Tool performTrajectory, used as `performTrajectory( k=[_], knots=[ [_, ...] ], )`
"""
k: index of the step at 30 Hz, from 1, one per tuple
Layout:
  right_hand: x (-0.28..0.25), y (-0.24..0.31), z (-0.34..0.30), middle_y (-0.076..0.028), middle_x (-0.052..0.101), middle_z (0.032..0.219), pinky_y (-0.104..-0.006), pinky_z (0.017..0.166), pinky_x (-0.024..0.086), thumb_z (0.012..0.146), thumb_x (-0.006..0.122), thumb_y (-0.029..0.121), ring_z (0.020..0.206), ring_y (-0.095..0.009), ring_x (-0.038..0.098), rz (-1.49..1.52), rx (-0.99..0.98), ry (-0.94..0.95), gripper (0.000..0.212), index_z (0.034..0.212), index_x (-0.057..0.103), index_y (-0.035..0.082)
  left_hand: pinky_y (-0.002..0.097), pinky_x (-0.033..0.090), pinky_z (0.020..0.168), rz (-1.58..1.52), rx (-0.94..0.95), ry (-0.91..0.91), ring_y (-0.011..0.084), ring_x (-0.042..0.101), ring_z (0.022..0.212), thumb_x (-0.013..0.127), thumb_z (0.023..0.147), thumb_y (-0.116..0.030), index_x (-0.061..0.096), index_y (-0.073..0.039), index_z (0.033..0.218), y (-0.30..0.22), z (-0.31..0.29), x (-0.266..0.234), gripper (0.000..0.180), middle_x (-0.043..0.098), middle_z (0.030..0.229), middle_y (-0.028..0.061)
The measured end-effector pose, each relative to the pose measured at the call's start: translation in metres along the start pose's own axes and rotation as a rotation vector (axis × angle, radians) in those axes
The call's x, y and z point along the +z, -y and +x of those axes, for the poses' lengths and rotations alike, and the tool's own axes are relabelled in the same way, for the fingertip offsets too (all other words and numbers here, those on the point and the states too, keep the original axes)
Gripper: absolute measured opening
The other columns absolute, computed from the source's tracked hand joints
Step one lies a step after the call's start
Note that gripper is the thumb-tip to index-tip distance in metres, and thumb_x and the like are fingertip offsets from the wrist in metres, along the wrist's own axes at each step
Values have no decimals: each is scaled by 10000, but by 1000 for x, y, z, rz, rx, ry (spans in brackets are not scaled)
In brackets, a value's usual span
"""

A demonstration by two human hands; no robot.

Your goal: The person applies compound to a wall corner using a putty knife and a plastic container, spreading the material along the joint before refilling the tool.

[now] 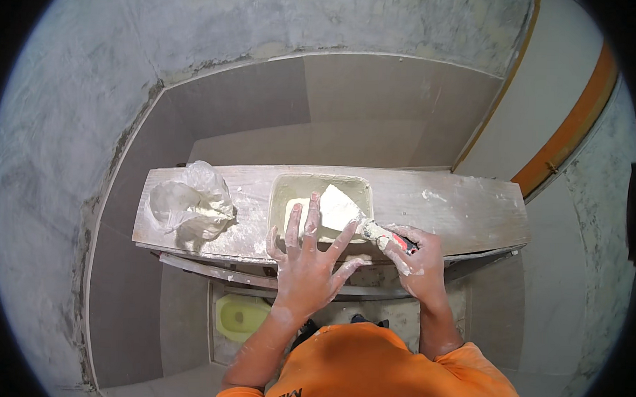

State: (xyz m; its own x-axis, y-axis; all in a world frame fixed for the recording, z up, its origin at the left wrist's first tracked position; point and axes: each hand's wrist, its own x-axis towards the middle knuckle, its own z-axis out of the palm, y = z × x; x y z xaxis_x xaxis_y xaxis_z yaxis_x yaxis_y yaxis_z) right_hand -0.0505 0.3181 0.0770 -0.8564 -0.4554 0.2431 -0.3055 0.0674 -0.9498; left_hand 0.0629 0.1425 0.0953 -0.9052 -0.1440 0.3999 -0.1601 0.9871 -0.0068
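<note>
Orange shirt (375, 372) nearest, scraper (340, 209) in right hand (421, 264) perhaps touches left hand (307, 274).

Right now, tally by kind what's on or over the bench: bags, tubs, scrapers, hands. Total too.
Clear plastic bag: 1
Rectangular tub: 1
Scraper: 1
Hands: 2 (left hand, right hand)
Total: 5
</note>
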Motion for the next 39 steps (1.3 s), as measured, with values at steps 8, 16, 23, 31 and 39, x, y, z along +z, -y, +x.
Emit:
performTrajectory(
  k=[8, 16, 23, 31, 39],
  knots=[
    [-3, 4, -4, -191, 741, 941, -310, 767, 529, 844, 736, 119, 800, -210, 699, 48, 46, 62, 291, 1079, 717, -49, 659, 81, 1145, 150, -17, -38, 373, 187, 1516, 622, 899, -594, 595, -375, 1383, 3, 4, -7, 532, 251, 1654, 145],
    [-11, 4, -5, -181, 739, 933, -306, 768, 526, 841, 733, 108, 804, -196, 693, 43, 23, 96, 292, 1086, 715, -50, 679, 55, 1146, 136, -78, 14, 390, 164, 1525, 641, 905, -544, 609, -342, 1386, 5, 7, -5, 523, 249, 1655, 154],
    [-8, 7, 10, -214, 735, 907, -316, 734, 536, 832, 738, 118, 754, -244, 713, -35, -68, 83, 304, 1089, 721, -42, 704, 99, 1128, -19, -58, 19, 408, 124, 1525, 619, 922, -538, 610, -296, 1397, -11, 15, -3, 533, 173, 1677, 152],
    [-12, 7, 1, -218, 723, 869, -330, 689, 533, 819, 744, 130, 726, -281, 712, -48, -89, 101, 282, 1055, 739, -25, 704, 56, 1137, 91, -161, 35, 413, 110, 1527, 580, 935, -557, 660, -211, 1347, 0, 26, -5, 544, 195, 1672, 148],
    [-8, -4, 11, -220, 712, 840, -348, 694, 536, 809, 752, 126, 710, -306, 698, -43, -190, 22, 310, 1069, 724, -40, 729, 50, 1115, -33, -54, 91, 418, 103, 1531, 604, 918, -556, 630, -218, 1376, -19, 28, -6, 570, 197, 1681, 105]
  ],
)
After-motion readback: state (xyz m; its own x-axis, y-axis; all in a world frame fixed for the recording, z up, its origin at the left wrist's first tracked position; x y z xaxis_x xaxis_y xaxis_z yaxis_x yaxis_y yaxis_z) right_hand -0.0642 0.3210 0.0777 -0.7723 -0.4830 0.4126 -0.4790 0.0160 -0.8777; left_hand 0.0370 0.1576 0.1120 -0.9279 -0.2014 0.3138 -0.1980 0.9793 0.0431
